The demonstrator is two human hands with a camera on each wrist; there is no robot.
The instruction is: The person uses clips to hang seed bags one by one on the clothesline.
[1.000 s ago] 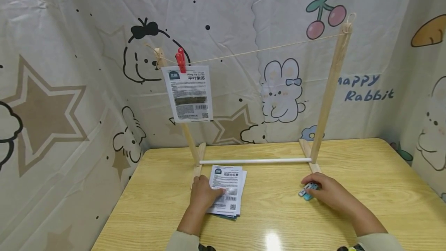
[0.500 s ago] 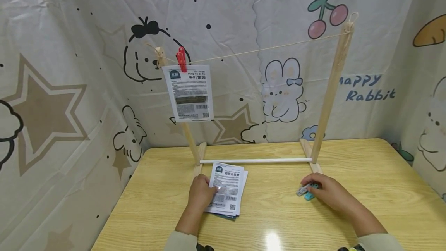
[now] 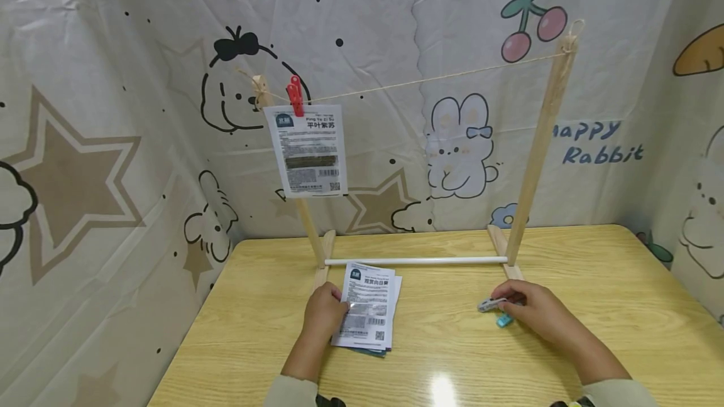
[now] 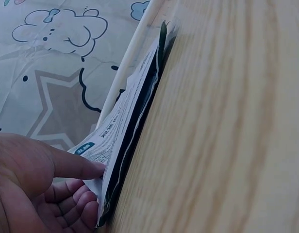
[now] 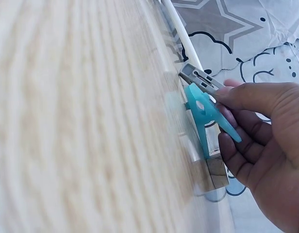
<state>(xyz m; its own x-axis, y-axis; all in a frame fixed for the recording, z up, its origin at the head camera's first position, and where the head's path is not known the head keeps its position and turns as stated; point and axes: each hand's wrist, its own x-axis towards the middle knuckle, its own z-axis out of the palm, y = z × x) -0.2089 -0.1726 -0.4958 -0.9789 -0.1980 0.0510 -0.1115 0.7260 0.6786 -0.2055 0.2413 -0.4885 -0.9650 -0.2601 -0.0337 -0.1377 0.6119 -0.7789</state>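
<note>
Two hands work on the desk [image 3: 565,363], well apart. The left hand [image 3: 323,314] has its thumb on the top packet [image 3: 366,308] of a small stack and its fingers curled under that packet's near-left edge, pinching it. The right hand [image 3: 534,313] pinches a grey clothespin [image 3: 489,304] by its tail, with a teal clothespin [image 5: 205,116] just beside it, touching the fingers.

The packet looks light, thin and floppy; likely it sags unless held at an upper corner. Its long axis runs away from the left hand toward the rack's white bar [image 3: 415,260], printed face up. The grey clothespin looks small, stiff and springy; its long axis lies across the desk, jaws pointing toward the left hand.
</note>
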